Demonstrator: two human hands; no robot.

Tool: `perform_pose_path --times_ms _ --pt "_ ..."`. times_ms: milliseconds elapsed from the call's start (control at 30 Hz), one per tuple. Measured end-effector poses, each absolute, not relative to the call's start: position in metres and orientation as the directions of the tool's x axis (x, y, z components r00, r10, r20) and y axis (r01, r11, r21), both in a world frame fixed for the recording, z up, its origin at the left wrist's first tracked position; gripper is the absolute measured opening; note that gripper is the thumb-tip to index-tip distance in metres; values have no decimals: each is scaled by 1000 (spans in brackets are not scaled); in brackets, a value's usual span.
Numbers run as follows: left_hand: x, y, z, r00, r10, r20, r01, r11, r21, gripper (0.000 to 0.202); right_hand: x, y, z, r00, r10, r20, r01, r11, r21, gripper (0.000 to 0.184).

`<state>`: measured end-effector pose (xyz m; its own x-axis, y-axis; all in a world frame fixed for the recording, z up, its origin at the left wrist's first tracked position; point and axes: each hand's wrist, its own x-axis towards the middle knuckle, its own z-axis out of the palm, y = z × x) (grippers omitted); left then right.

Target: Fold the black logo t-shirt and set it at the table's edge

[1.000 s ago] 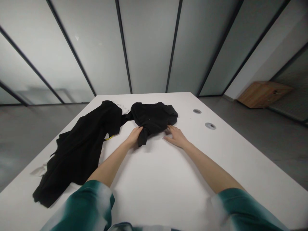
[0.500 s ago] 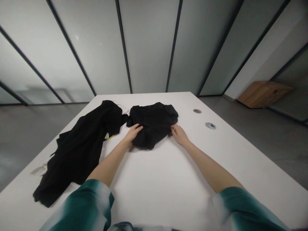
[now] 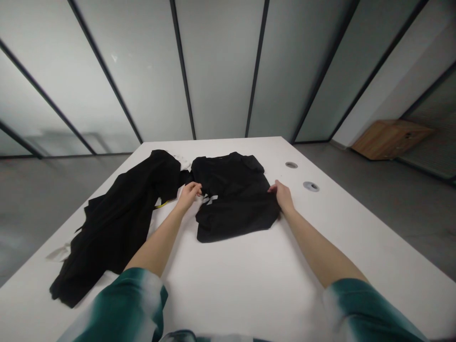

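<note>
A black T-shirt (image 3: 235, 190) lies in the middle of the white table, its lower part spread toward me and its sleeves at the far side. A small white tag-like patch (image 3: 211, 199) shows at its left edge. Close by that patch, my left hand (image 3: 188, 195) is closed in a pinch on the shirt's left edge. On the opposite side, my right hand (image 3: 283, 195) has its fingers closed at the right edge of the cloth.
A heap of black garments (image 3: 117, 213) covers the table's left side, with white cloth (image 3: 60, 252) and a yellow strip (image 3: 164, 204) showing. Two round grommets (image 3: 311, 186) sit in the white tabletop (image 3: 242, 285) at right. A wooden cabinet (image 3: 388, 137) stands beyond.
My hands have moved apart, the left one leftward and the right one rightward. The shirt's lower part has spread wider and nearer to me, and the white patch has come into view.
</note>
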<state>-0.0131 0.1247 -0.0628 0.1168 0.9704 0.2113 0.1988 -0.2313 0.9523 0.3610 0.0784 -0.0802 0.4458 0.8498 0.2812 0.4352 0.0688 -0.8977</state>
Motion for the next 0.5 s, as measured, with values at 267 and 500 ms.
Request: perform_pose_path --times_ms 267,500 --pt "-3 112 -63 381 907 177 845 -420 332 48 341 72 -73 222 899 377 744 93 -662 41" --pt "-8 113 -54 71 979 191 987 -97 127 40 339 62 -60 351 928 129 918 -314 -241 49"
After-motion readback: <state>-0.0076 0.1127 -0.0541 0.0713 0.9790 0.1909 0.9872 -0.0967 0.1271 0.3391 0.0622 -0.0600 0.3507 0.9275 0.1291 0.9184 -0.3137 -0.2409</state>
